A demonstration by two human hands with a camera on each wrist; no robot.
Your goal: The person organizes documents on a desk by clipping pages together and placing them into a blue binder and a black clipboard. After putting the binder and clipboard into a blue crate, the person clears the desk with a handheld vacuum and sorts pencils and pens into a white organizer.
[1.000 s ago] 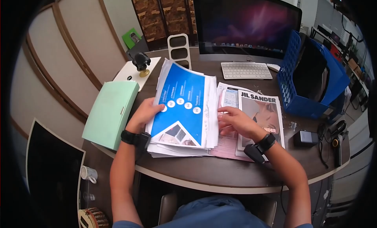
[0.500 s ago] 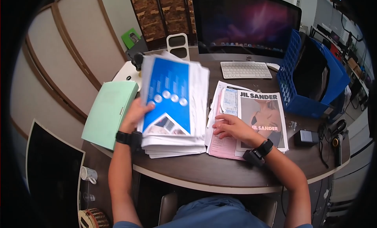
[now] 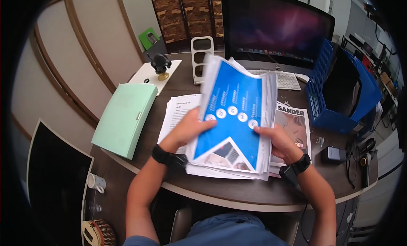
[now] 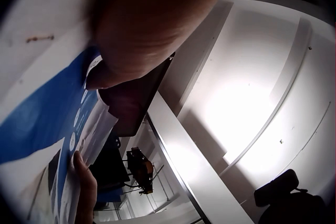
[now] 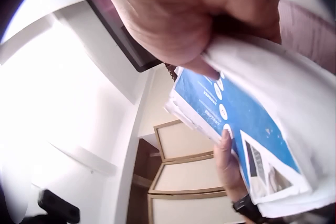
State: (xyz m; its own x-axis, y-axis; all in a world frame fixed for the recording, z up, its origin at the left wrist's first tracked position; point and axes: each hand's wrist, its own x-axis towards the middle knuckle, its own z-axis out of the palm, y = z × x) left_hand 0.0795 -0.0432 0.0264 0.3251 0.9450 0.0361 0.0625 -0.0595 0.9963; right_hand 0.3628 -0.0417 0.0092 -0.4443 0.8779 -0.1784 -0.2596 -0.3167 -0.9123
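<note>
A thick stack of papers, topped by a blue printed sheet with white numbered circles, is held between both hands. My left hand grips its left edge, thumb over the blue sheet and the other fingers hidden beneath. At the right edge my right hand pinches the papers, its thumb on top; the right wrist view shows the edge sheets bending near this hand. White printed sheets lie on the desk to the left, partly behind the left hand. The stack partly covers a magazine on the right.
A pale green box file stands at the desk's left side. Behind the stack are a keyboard and a monitor. To the right sit a blue file rack, a small dark box and cables. A mug is at lower left.
The blue-topped stack has moved right, off the white printed sheets and over part of the magazine. My right hand has left the papers beside the magazine and taken hold of the stack's right edge.
</note>
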